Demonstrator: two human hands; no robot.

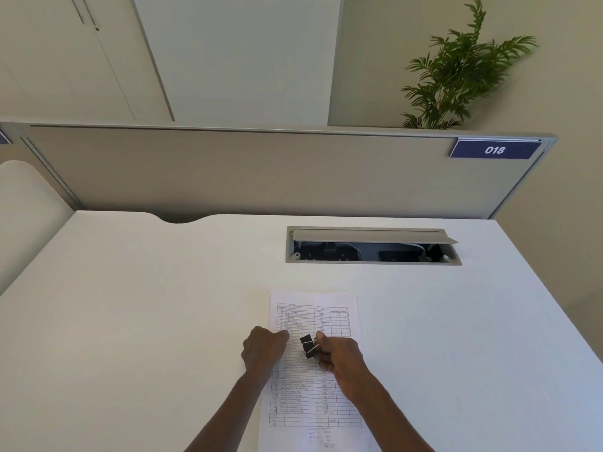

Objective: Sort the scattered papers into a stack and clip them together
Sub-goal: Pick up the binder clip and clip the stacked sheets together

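Pinching a black binder clip (308, 345) by its wire handles, my right hand (339, 360) hovers over the paper stack (313, 380) lying flat near the desk's (163, 305) front edge; my left hand (262, 352) rests curled and empty at the stack's left side. I judge the sheets light, floppy and prone to sliding, best pinned flat and clipped at an edge; the open cable tray (372, 244) sits well beyond, nothing obstructing.
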